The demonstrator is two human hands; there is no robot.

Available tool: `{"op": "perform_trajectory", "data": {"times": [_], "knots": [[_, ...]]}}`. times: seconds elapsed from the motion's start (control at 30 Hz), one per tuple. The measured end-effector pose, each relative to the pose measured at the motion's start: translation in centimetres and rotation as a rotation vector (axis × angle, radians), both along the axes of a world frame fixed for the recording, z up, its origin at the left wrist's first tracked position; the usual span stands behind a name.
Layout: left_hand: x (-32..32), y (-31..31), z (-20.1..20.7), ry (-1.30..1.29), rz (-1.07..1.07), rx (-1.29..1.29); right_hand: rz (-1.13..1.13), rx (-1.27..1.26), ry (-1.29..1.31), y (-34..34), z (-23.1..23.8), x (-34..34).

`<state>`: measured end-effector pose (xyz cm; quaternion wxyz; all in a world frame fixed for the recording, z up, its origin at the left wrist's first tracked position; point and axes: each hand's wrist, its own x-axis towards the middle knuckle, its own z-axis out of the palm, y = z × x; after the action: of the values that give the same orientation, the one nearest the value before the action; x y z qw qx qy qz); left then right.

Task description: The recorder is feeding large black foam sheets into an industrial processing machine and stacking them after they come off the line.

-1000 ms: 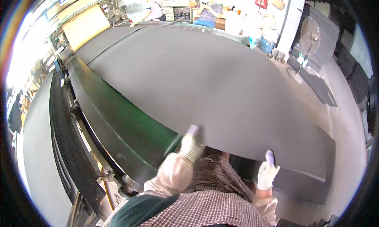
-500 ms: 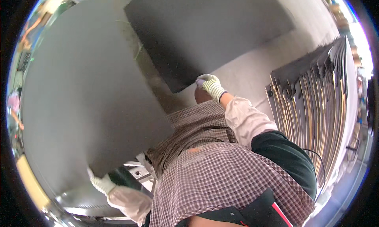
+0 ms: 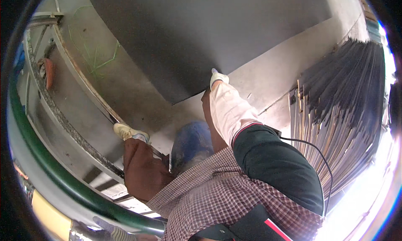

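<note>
While a dark sheet (image 3: 217,27) lies just ahead of the right hand (image 3: 218,77) (grip unclear), a green roller (image 3: 121,213) runs beside the unclenched left hand (image 3: 112,231).

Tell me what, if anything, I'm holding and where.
Right hand is at the near edge of the dark sheet; a grip can't be confirmed. Left hand: nothing visibly held.

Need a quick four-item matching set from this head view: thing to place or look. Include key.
1. Right hand
2. Left hand
3. Apron
4. Stack of thin sheets

A. Checked
B. Far right of the picture
C. At the edge of the large dark sheet
D. Beside the green bar, lower left

Pairs: 1-C, 2-D, 3-A, 4-B
</note>
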<state>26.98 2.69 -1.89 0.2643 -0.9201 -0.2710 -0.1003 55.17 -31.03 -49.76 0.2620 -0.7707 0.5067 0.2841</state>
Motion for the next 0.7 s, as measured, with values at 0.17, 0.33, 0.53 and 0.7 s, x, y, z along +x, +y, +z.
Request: {"op": "perform_trajectory", "data": {"times": [0.17, 0.33, 0.53, 0.7], "knots": [[7.0, -2.0, -3.9, -0.587, 0.263, -0.777, -0.244, -0.018, 0.132, 3.3, 0.5, -0.7], [11.5, -8.0, -13.2, -0.443, 0.254, -1.562, -0.291, 0.263, -0.425, -2.6, -0.1, 1.1], [11.1, -17.5, -22.5, -1.114, 1.515, -2.755, -0.607, 0.808, -0.620, 4.6, 19.9, 3.1], [18.0, -10.0, -10.3, -1.029, 0.819, -2.125, -0.431, 0.958, -0.694, 4.2, 31.7, 2.8]]}}
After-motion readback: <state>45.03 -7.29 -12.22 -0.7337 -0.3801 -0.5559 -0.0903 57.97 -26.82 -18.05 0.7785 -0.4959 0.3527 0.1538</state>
